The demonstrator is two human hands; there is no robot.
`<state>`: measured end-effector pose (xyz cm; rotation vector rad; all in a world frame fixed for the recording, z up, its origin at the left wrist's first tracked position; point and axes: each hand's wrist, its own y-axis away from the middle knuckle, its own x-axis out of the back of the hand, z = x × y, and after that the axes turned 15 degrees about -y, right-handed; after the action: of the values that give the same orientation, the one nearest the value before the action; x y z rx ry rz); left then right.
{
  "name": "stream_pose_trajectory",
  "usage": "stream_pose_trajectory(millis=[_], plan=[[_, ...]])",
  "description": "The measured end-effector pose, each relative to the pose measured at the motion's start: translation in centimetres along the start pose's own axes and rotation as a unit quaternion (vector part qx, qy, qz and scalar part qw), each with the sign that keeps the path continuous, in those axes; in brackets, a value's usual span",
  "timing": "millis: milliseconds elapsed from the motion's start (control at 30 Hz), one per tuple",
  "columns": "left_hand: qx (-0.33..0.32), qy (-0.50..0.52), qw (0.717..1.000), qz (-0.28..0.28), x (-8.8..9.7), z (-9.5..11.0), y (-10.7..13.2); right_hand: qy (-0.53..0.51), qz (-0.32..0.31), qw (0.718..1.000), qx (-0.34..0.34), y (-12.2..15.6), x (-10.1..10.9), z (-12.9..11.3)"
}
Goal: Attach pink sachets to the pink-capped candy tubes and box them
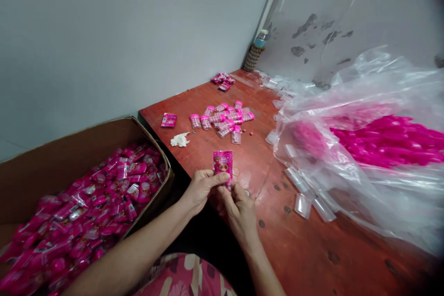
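My left hand (203, 187) and my right hand (239, 208) meet at the near edge of a red-brown table (305, 249). Both pinch the lower part of one small pink packet (223, 163), which stands upright above my fingers. The left thumb presses on its lower front. The right fingers grip its bottom edge from the right. Whether a clear sleeve surrounds the packet I cannot make out.
A cardboard box (52, 157) at left is full of pink packets (90, 208). Several small pink-capped bottles (222, 118) lie mid-table, with a lone packet (168, 120) and white scrap (180, 139). Clear plastic bags (364, 148) of pink items fill the right side. A bottle (255, 52) stands in the corner.
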<state>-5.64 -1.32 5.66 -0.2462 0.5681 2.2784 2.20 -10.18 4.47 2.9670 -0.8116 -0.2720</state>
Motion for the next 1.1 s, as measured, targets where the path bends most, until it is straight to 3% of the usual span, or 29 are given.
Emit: stream_pose_trajectory(millis=[100, 200, 267, 400, 467, 633, 767, 867, 967, 1033, 1100], plan=[[0.008, -0.012, 0.999, -0.046, 0.0, -0.4, 0.2, -0.138, -0.054, 0.987, -0.057, -0.2, 0.0, 0.4], [0.008, -0.01, 0.997, -0.078, 0.0, -0.5, 0.4, -0.214, -0.058, 0.972, -0.076, -0.3, 0.1, 0.8], [0.006, -0.012, 0.999, -0.049, 0.1, -0.5, 0.4, -0.225, -0.051, 0.97, -0.073, -0.2, 0.1, 1.0], [0.005, 0.009, 0.998, 0.063, 0.2, -0.2, 0.2, -0.248, -0.027, 0.965, -0.075, 0.6, 0.2, 0.8], [0.013, 0.019, 0.996, 0.084, 0.1, -0.4, 0.3, -0.248, -0.006, 0.966, -0.07, 0.9, 0.3, 0.7], [0.036, 0.036, 0.998, 0.038, -0.6, -1.3, 0.9, -0.234, 0.027, 0.971, -0.037, 0.4, 0.2, 0.8], [0.024, 0.056, 0.998, -0.003, 0.0, -0.9, 2.5, -0.236, -0.013, 0.971, -0.049, -0.3, -0.2, 0.9], [-0.03, 0.1, 0.991, 0.086, 2.3, 0.2, 4.3, -0.208, -0.06, 0.974, -0.071, -0.5, 0.0, 0.5], [-0.112, 0.144, 0.956, 0.231, 5.3, 1.1, 5.7, -0.178, -0.023, 0.982, -0.055, -0.9, 1.0, 0.1], [-0.123, 0.093, 0.952, 0.265, 6.5, 1.1, 5.8, -0.152, 0.019, 0.987, -0.044, -1.1, 1.8, -0.1], [-0.118, -0.057, 0.959, 0.251, 6.7, 0.6, 4.9, -0.128, 0.033, 0.99, -0.05, -1.3, 2.2, 0.0]])
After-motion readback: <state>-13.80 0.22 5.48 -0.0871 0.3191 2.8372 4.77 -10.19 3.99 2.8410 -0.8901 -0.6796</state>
